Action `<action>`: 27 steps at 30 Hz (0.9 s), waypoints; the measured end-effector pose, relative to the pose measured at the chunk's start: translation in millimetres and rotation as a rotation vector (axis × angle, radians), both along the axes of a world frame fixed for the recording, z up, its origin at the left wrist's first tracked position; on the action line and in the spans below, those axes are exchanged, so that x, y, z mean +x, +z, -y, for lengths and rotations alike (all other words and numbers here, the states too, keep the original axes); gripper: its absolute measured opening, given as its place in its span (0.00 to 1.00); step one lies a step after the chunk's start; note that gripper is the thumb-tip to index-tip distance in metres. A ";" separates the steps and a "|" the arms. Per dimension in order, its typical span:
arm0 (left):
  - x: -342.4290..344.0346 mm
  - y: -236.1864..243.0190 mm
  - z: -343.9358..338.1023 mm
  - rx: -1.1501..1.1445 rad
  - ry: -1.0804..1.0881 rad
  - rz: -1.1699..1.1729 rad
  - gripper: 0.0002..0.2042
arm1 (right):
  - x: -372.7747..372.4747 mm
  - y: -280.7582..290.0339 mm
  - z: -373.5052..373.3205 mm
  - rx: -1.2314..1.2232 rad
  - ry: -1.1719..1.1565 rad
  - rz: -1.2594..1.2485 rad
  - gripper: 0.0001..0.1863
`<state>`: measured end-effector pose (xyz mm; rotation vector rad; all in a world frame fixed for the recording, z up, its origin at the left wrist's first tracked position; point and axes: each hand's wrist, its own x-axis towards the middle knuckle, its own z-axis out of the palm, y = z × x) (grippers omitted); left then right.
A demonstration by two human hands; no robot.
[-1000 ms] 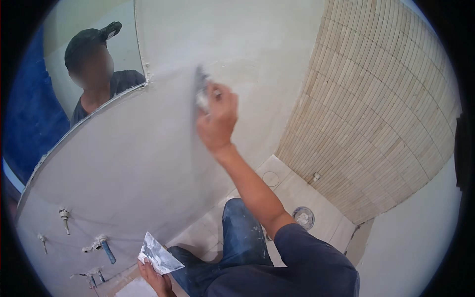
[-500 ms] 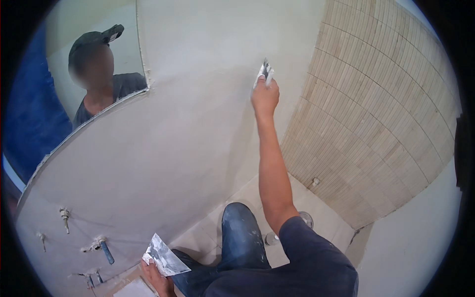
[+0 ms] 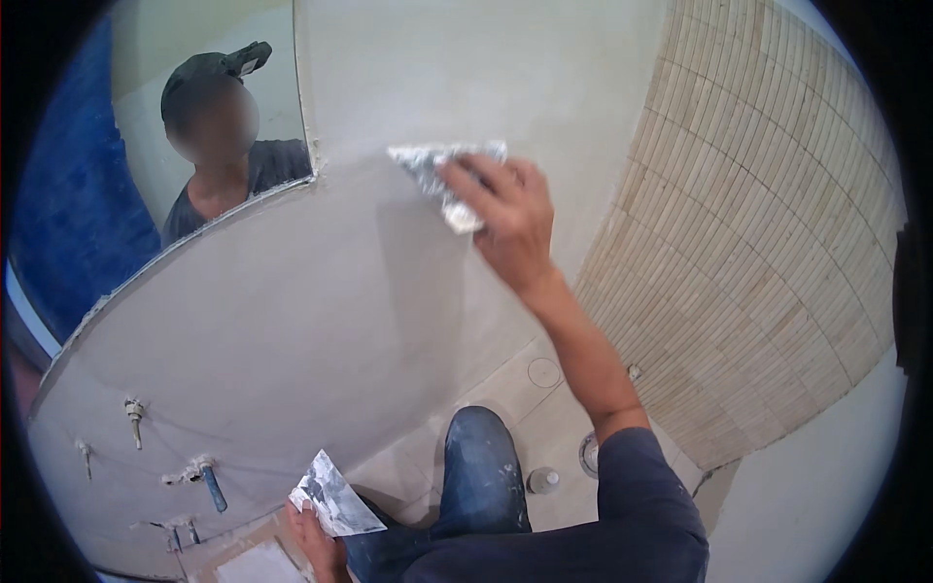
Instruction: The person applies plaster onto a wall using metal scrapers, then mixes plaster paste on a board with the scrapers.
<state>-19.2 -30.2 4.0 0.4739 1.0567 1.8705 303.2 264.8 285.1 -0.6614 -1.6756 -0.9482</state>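
My right hand [image 3: 515, 223] is closed around a putty knife [image 3: 437, 175], a wide metal blade smeared with pale filler, held up in front of the grey-white wall [image 3: 292, 321]. Its fingers press on the blade's face, and any handle is hidden; whether the edge touches the wall I cannot tell. Low on the left, my left hand [image 3: 313, 544] grips a second wide metal blade [image 3: 337, 497], also smeared with filler, just beside my bent knee [image 3: 481, 457]. Only part of that hand shows, and the blade covers some of its fingers.
A mirror [image 3: 233, 126] with a rough curved edge is on the left of the wall. Pipe stubs [image 3: 209, 484] stick out lower left. Narrow beige tiles [image 3: 739, 243] cover the right wall. On the floor stand a small round container [image 3: 543, 480] and a round drain-like fitting [image 3: 589, 455].
My right hand has moved left and slightly down across the wall, turning its blade from edge-on to broad side. The left hand and its blade have barely shifted. The view has moved slightly.
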 end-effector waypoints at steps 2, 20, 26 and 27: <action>-5.6 -6.8 -0.5 0.068 -0.091 -0.051 0.16 | 16.3 25.2 -25.4 0.111 -0.018 0.067 0.29; -10.4 -23.6 7.4 0.003 0.009 -0.026 0.22 | 2.6 11.9 -52.6 -0.417 -0.039 -0.720 0.22; -12.2 -14.8 6.2 0.038 -0.069 -0.038 0.21 | -91.0 -25.3 24.7 -0.257 0.064 -0.306 0.33; -11.1 -10.6 6.6 0.038 -0.064 -0.041 0.21 | -82.7 -32.4 26.8 -0.288 0.078 -0.175 0.32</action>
